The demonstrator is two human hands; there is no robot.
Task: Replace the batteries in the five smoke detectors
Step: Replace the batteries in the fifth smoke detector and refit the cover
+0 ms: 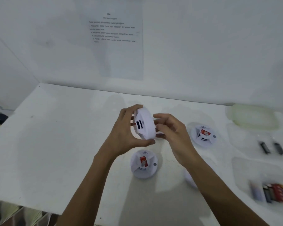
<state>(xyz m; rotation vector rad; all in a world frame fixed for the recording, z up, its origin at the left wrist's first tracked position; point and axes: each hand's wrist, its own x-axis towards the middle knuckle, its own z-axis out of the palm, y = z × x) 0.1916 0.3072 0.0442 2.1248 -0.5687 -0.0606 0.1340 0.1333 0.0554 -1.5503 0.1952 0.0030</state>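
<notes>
White table [55,144], white wall, printed sheet [116,46] taped up. Left hand [122,132] grips detector [145,124] in mid-air over the table, tipped on edge, with fingers over the top rim and thumb under the bottom. Right hand [171,132] sits at its far side, fingers curled; too blurred to tell whether it's gripping or just touching. Front detector [144,165] and right detector [203,136] lie flat, red cells showing. Spare batteries [271,193] at right edge. My read: light hollow plastic shell, stiff, smooth, so a bit slippery. Hold it by the rim and keep off the vents and clips.
</notes>
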